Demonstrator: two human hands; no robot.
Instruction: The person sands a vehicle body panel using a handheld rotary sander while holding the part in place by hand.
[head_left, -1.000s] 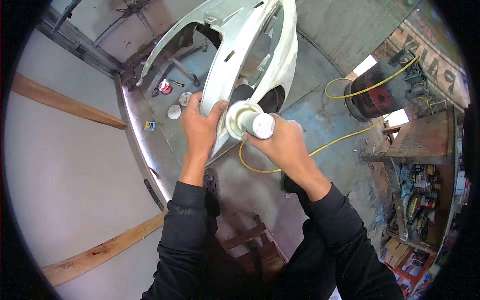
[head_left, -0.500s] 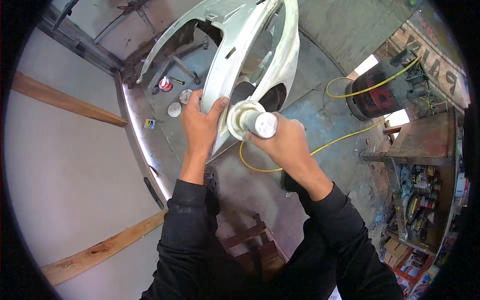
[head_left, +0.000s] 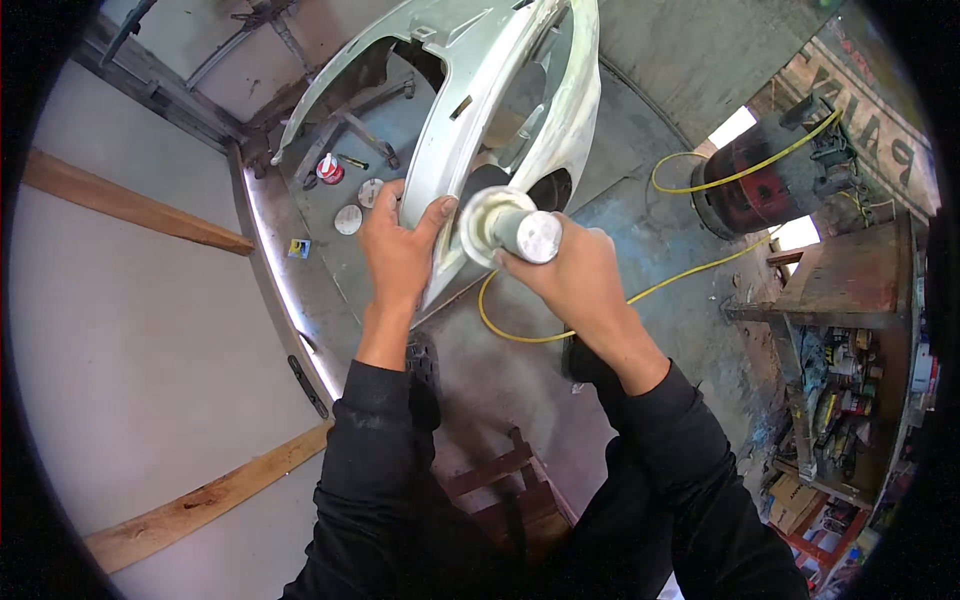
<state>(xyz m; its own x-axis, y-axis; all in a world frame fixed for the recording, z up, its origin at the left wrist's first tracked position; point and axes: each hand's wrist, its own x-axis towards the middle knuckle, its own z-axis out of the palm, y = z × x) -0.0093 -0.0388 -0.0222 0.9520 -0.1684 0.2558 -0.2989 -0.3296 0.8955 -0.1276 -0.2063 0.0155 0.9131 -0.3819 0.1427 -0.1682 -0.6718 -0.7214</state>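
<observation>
A white and silver car bumper (head_left: pixel 446 148) with dusty, sanded-looking patches reaches toward me from the top of the view. My left hand (head_left: pixel 395 250) is closed around its near left edge, thumb on top and fingers curled beneath. In my right hand (head_left: pixel 582 275) is a round sanding pad (head_left: pixel 538 237) with a stubby cylindrical handle. My fingers wrap the handle from the right. The pad's wide, pale rim lies against or just over the bumper's near end; its underside is hidden, so contact cannot be told.
Round discs (head_left: pixel 348 219), a red and white can (head_left: pixel 330 169) and a small yellow packet (head_left: pixel 299 248) lie on the floor at left. A yellow hose (head_left: pixel 660 290) runs to a dark red tank (head_left: pixel 745 180). A cluttered wooden shelf (head_left: pixel 850 270) stands right; a low wooden stool (head_left: pixel 515 480) sits between my legs.
The sanding pad and my right hand have shifted slightly right and away from me. My left hand and the bumper stay nearly where they were.
</observation>
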